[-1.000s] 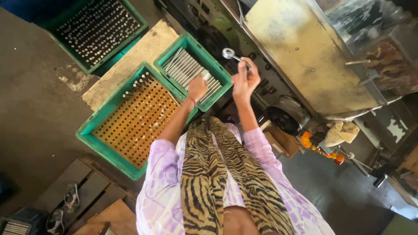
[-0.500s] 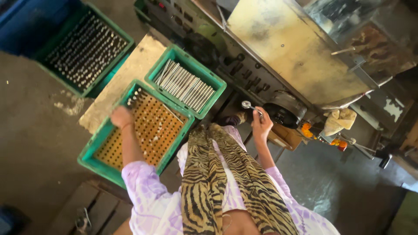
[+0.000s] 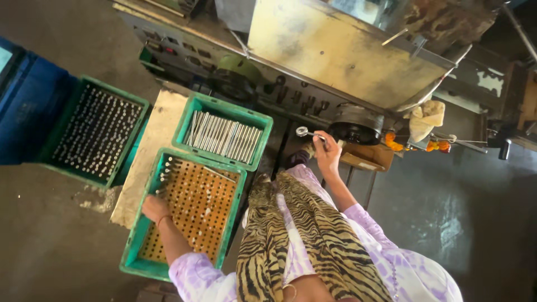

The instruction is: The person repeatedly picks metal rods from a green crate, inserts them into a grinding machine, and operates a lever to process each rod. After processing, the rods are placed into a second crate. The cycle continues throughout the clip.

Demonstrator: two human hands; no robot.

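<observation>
Since half a second ago we are finding our left hand (image 3: 155, 208) lower on the green plastic crate with the orange perforated board (image 3: 190, 210), now resting near its left rim with the fingers curled; whether they are pinching anything we cannot tell. Our right hand (image 3: 327, 154) is staying raised toward the machine, closer to the dark round metal drum (image 3: 356, 124) than before.

That right hand is pinching the shaft of a slim silver metal rod with a ring-shaped end (image 3: 309, 133), the ring pointing left, in the air just left of the drum. A few short silver pins are standing in the holes at the far left corner of the perforated board.

Just beyond that crate, a second green plastic crate filled with long silver rods lying side by side (image 3: 222, 137) is touching its far edge. To the left, past a pale stone slab (image 3: 150, 146), a third green crate holding rows of dark upright pins (image 3: 96, 133) is sitting beside a blue plastic bin (image 3: 28, 106). Our tiger-striped scarf (image 3: 291, 235) is hanging down the middle over the lilac sleeves.
</observation>
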